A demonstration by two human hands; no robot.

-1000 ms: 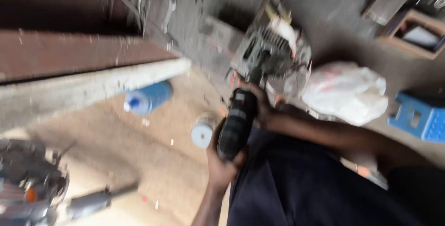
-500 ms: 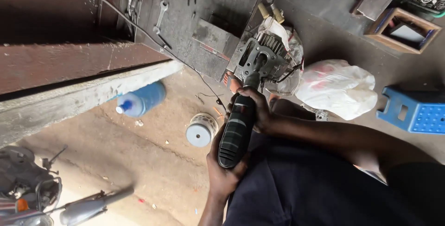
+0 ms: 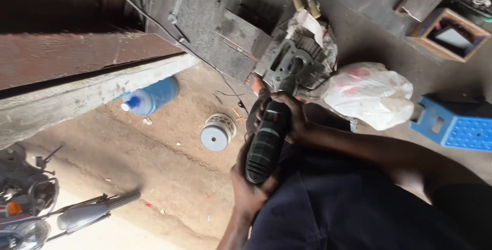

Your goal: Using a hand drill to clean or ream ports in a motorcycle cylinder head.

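**Two hands grip a dark power tool against a metal engine part**

Seen from above, a person holds a long, dark green-black power tool [image 3: 267,142] over their lap, its nose pointing at a grey metal engine part [image 3: 297,65] that sits on a cloth on the concrete floor [image 3: 369,19]. The left hand [image 3: 246,188] is wrapped closed around the ribbed rear grip. The right hand [image 3: 284,114] is closed around the front of the body, near the nose.

The tool looks rigid and fairly heavy; its ribbed rear casing likely gives a sure, non-slip hold, so gripping at both ends, as here, seems the steadiest way. The engine part appears hard, heavy and finned, unlikely to shift easily.

Nearby lie a white plastic bag [image 3: 371,99], a blue crate [image 3: 453,127], a blue bottle [image 3: 151,96] on its side, and a round grey-capped filter [image 3: 218,133].
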